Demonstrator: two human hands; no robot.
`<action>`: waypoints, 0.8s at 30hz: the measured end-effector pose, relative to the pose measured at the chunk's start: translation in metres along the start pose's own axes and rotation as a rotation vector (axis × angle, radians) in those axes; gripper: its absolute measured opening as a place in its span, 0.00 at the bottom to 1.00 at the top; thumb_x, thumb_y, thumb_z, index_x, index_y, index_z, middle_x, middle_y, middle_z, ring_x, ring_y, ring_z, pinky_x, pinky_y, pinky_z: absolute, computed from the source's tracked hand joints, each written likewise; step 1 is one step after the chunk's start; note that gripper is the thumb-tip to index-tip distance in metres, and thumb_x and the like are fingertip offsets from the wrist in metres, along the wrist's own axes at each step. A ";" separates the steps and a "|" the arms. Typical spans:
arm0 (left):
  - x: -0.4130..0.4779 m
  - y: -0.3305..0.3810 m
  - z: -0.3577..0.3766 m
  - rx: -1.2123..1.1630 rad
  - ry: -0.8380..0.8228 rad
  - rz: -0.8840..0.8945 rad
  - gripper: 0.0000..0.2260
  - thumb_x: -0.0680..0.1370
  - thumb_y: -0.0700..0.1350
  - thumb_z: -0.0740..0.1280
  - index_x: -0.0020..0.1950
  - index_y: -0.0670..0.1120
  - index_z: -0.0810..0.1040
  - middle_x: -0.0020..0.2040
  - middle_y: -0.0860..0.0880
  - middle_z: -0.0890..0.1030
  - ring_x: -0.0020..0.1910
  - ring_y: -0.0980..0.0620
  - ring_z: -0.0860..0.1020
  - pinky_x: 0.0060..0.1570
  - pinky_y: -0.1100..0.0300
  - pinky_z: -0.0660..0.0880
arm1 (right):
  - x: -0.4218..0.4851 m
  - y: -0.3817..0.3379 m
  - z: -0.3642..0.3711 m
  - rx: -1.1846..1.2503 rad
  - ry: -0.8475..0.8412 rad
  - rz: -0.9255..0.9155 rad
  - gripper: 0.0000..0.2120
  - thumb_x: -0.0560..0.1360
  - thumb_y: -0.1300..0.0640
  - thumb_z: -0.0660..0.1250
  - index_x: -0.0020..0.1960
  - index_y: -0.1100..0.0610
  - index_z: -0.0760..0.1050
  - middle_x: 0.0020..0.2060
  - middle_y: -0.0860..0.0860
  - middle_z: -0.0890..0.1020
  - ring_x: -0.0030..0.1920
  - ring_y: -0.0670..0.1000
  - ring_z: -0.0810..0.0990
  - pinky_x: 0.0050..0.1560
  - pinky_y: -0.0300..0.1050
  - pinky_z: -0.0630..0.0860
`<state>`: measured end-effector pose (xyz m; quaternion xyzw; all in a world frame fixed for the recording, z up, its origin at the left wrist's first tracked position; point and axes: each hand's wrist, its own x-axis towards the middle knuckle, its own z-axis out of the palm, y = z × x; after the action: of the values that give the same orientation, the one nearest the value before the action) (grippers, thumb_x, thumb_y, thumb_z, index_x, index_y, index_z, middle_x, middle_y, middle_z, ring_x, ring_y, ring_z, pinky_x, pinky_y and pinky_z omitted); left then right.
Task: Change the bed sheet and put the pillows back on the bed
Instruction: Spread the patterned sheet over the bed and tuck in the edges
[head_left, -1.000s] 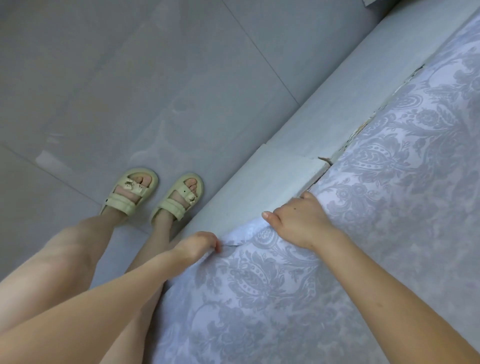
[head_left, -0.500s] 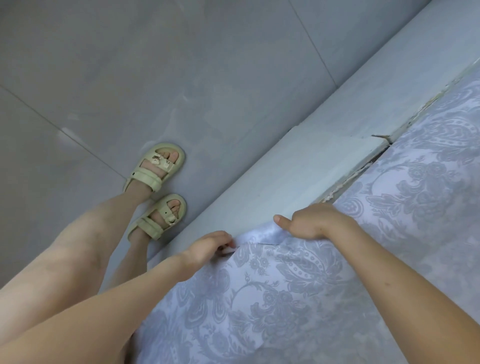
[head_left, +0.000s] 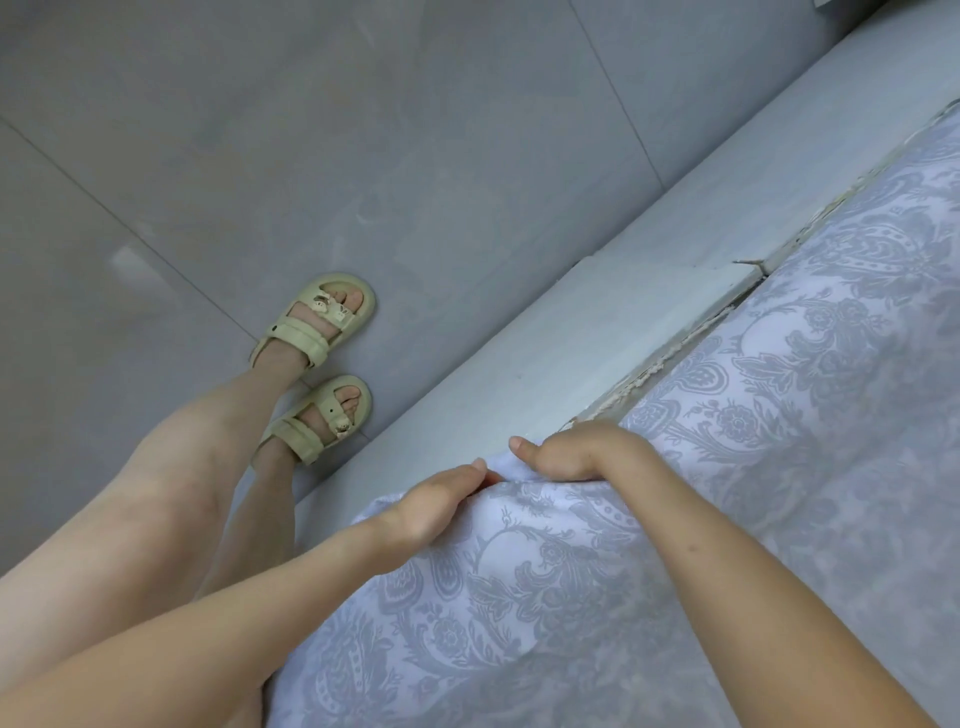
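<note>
Together, fingers (head_left: 470, 474) at sheet (head_left: 753, 467) edge.

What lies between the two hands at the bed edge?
A small fold of the pale blue floral bed sheet, gripped by the left hand and right hand, per the head view.

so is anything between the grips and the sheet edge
Nothing visible does: the left grip and the right grip both hold the edge of the sheet directly, beside the bed frame.

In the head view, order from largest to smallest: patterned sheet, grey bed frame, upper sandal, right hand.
1. patterned sheet
2. grey bed frame
3. upper sandal, right hand: alike, hand nearer.
</note>
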<state>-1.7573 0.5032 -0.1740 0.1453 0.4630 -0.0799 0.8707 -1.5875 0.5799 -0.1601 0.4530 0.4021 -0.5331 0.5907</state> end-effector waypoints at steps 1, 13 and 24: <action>-0.003 0.002 0.005 -0.007 -0.020 0.013 0.21 0.84 0.52 0.48 0.59 0.48 0.79 0.56 0.53 0.82 0.53 0.60 0.79 0.48 0.75 0.71 | -0.001 0.003 -0.002 0.048 -0.035 -0.010 0.35 0.80 0.36 0.38 0.74 0.56 0.63 0.75 0.55 0.62 0.74 0.55 0.59 0.72 0.51 0.55; 0.049 0.001 0.041 0.173 -0.259 -0.325 0.36 0.70 0.76 0.44 0.73 0.62 0.63 0.72 0.55 0.67 0.70 0.53 0.67 0.72 0.54 0.58 | -0.019 0.020 0.012 -0.039 0.421 -0.104 0.35 0.80 0.37 0.39 0.46 0.55 0.79 0.45 0.52 0.80 0.54 0.55 0.77 0.48 0.47 0.67; 0.024 -0.023 0.027 -0.059 0.071 -0.113 0.27 0.79 0.65 0.45 0.54 0.52 0.79 0.58 0.52 0.81 0.57 0.55 0.77 0.63 0.60 0.67 | 0.019 0.008 0.004 -0.060 0.242 -0.033 0.37 0.79 0.35 0.37 0.68 0.55 0.72 0.68 0.54 0.73 0.69 0.55 0.69 0.67 0.49 0.62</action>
<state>-1.7294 0.4726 -0.1834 0.0960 0.5033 -0.1099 0.8517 -1.5779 0.5711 -0.1761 0.4897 0.4937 -0.4717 0.5422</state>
